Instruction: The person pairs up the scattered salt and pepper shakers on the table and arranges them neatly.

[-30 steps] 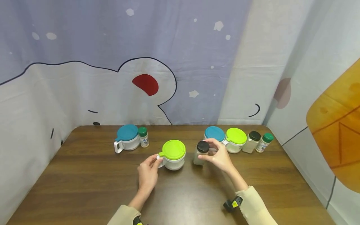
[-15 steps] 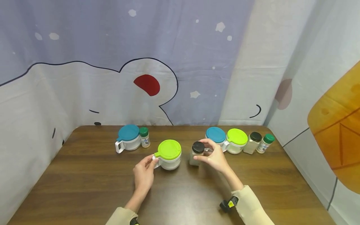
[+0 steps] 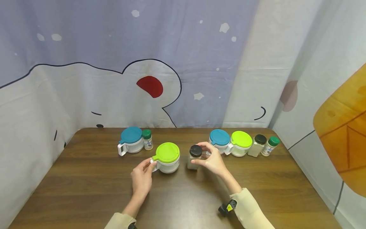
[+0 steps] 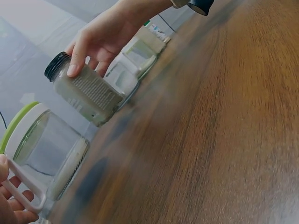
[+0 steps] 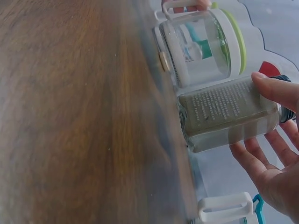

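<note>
In the head view my left hand pinches the white handle of a seasoning jar with a lime-green lid. To its right, my right hand grips a square clear spice bottle with a black cap, thumb on one side and fingers on the other. The right wrist view shows this bottle printed with small text and filled with grey-brown powder. Both containers stand upright, side by side with a narrow gap, their bases at or close over the tabletop. The left wrist view shows the green-lidded jar as clear-walled.
On the wooden table, a blue-lidded jar and a green-capped shaker stand back left. At back right is a row: blue-lidded jar, green-lidded jar, black-capped bottle, green-capped shaker. A curtain hangs behind.
Both hands have moved left across the table, carrying the green-lidded jar and the black-capped spice bottle along, with their grips unchanged. The other containers have stayed in place.
</note>
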The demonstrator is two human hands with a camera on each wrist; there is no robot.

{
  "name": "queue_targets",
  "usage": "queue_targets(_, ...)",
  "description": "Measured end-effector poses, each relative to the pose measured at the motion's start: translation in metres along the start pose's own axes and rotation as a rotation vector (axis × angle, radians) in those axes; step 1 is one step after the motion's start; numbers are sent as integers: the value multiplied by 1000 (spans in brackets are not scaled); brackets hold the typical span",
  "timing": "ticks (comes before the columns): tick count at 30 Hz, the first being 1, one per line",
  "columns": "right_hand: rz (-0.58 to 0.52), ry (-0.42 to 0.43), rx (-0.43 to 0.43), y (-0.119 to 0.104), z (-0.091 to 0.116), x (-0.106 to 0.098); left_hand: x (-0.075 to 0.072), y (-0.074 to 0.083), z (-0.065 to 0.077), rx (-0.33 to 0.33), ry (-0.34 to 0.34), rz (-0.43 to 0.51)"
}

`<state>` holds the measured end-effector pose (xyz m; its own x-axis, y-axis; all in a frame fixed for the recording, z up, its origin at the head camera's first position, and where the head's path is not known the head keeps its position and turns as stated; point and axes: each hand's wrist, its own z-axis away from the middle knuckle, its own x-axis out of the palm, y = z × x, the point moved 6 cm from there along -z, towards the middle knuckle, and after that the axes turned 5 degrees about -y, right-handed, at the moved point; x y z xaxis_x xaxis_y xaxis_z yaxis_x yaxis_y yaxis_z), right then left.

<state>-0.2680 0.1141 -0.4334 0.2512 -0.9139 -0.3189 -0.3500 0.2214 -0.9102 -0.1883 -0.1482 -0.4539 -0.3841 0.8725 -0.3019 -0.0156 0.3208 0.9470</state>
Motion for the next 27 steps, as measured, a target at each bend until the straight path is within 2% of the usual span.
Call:
queue_targets(5, -6, -10, 9, -3, -3, 5, -5, -2, 0, -5, 8, -12)
queue_targets(12, -12, -37, -1, -35, 1, 12, -14, -1, -1, -6, 29, -20)
queue_targets(20, -30, -51, 3, -41, -2, 20, -20, -2, -2, -38, 26, -18)
queue_targets(27, -27, -67, -17, -46, -6, 27, -26, -3, -2, -38, 27, -31)
